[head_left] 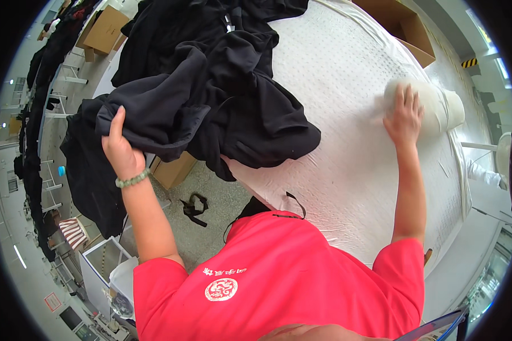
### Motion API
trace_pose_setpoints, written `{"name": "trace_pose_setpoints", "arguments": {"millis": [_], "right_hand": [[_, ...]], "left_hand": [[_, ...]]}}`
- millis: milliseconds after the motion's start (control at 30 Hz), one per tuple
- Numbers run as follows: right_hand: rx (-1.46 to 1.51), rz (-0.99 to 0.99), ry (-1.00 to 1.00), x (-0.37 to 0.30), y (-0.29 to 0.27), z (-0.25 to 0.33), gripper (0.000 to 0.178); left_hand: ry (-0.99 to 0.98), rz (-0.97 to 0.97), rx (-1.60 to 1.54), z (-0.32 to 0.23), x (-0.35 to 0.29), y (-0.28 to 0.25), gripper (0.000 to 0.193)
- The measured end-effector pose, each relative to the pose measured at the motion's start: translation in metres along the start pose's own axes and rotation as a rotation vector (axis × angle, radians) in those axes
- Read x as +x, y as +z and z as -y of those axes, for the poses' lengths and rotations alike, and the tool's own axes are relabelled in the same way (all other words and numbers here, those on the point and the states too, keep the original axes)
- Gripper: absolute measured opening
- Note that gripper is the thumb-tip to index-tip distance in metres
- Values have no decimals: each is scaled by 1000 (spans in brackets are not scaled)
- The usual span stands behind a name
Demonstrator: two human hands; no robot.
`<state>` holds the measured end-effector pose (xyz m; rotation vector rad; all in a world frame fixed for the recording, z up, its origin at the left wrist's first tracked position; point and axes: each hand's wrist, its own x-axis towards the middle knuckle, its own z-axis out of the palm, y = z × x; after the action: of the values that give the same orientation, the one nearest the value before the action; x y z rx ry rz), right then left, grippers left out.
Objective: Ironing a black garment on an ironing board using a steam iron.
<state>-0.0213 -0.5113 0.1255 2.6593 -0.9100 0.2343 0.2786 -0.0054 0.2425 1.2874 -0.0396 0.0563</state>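
Observation:
My left hand (121,149) grips the edge of a black garment (165,96), thumb on top and the other fingers hidden under the cloth. The garment lies bunched in loose folds over the left side of a white-covered pressing table (335,74). A small pale tag (228,24) shows among its folds. At the table's right, my right hand (405,115) lies with fingers stretched out against a white padded, rounded form (432,108). Nothing shows in that palm. Around my left wrist is a green bead bracelet (132,179).
More black cloth (94,170) hangs down at the left. An open cardboard box (401,28) stands beyond the table, with other cartons (105,29) at the far left. A black strap (195,209) lies on the floor near a brown carton (173,170). Dark clothes hang along a rack (34,142).

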Motion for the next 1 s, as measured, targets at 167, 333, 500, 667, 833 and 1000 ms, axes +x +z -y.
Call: {"name": "trace_pose_setpoints", "arguments": {"millis": [167, 333, 500, 667, 833, 1000], "right_hand": [[161, -97, -47, -138, -34, -65, 87], [649, -98, 13, -203, -66, -93, 89], [942, -217, 20, -289, -136, -63, 73], [1001, -22, -251, -379, -89, -94, 46], [1171, -61, -120, -399, -157, -132, 29], [968, -165, -224, -426, -271, -195, 19]], "left_hand": [[115, 320, 133, -35, -65, 86, 16], [517, 1939, 639, -96, -254, 146, 21], [354, 2287, 510, -92, -344, 134, 41], [429, 2230, 508, -96, -377, 134, 40], [588, 2104, 625, -120, -398, 130, 56], [673, 2104, 674, -139, -411, 128, 66]]}}
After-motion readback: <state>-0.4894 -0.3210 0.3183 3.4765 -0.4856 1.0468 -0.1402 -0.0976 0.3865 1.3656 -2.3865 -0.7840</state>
